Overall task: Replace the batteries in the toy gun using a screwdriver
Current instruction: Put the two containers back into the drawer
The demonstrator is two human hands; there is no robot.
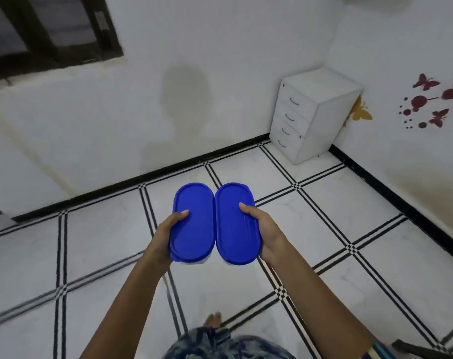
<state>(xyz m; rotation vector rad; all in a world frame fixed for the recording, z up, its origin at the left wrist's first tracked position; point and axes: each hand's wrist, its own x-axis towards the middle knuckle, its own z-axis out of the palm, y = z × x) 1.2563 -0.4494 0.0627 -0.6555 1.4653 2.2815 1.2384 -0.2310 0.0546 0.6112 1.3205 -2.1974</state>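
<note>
I hold two oval containers with blue lids side by side in front of me, above the floor. My left hand (168, 234) grips the left container (193, 224), thumb on its lid. My right hand (265, 234) grips the right container (235, 224) the same way. The lids touch along their inner edges. What is inside is hidden. No toy gun, batteries or screwdriver shows in the head view.
A white drawer cabinet (305, 115) stands in the far right corner. The floor (349, 281) is white tile with black striped lines. A dark window frame (46, 29) sits in the wall at upper left. My foot (213, 320) shows below.
</note>
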